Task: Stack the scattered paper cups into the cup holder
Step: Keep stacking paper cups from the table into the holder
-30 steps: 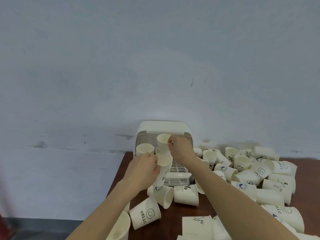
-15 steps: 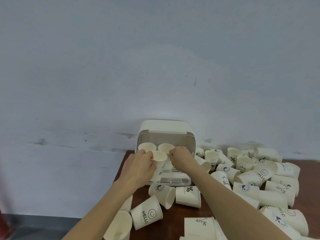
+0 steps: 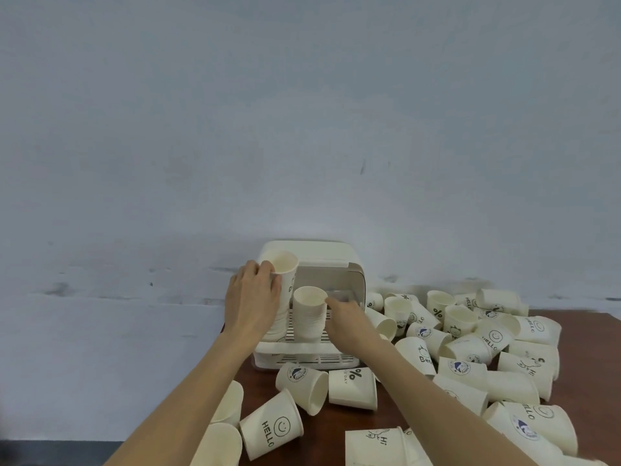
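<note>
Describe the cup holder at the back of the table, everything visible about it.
The cup holder is a cream box, plastic by its look, with rounded corners, a flat top and an open front. It stands upright on the brown table against the wall. Its base is a slatted rack. Inside stand two stacks of paper cups: the taller left stack, gripped by the left hand, and the shorter right stack, touched at the rim by the right hand. Loose cups lie just in front.

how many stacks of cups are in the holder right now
2. The taller stack stands at the holder's left, gripped by the left hand; the shorter stack stands beside it, the right hand at its rim.
</note>
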The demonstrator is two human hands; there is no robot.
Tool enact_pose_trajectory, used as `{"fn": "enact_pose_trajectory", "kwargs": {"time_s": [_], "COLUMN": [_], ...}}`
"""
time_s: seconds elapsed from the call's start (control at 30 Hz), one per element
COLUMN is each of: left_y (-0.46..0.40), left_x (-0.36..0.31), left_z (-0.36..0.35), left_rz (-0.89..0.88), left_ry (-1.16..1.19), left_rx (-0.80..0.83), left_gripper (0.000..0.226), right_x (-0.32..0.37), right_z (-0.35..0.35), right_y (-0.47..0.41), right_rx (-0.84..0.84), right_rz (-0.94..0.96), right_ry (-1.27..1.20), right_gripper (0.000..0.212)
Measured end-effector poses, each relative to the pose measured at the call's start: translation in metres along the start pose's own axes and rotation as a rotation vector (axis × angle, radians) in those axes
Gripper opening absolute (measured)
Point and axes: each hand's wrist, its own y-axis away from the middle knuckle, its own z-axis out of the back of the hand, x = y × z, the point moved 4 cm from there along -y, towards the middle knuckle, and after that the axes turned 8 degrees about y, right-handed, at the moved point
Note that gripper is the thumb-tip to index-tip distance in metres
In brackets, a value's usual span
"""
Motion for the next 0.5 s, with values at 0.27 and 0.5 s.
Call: {"fn": "enact_pose_trajectory", "kwargs": {"time_s": [0.27, 0.5], "left_y": [-0.006, 0.0], "left_x": [0.007, 0.02], "left_z": [-0.014, -0.032], "left_rz": [-0.006, -0.012], "left_ry": [-0.086, -0.256], "left_rx": [-0.009, 0.174], "left_gripper": [0.011, 0.02], "right_x": [-0.016, -0.018], "right_z": [-0.007, -0.01], "right_y": [0.013, 0.018], "right_rx": [0.019, 0.032], "right_rz": [-0.027, -0.018], "right_ry": [0.043, 0.008], "right_gripper": [0.016, 0.007]}}
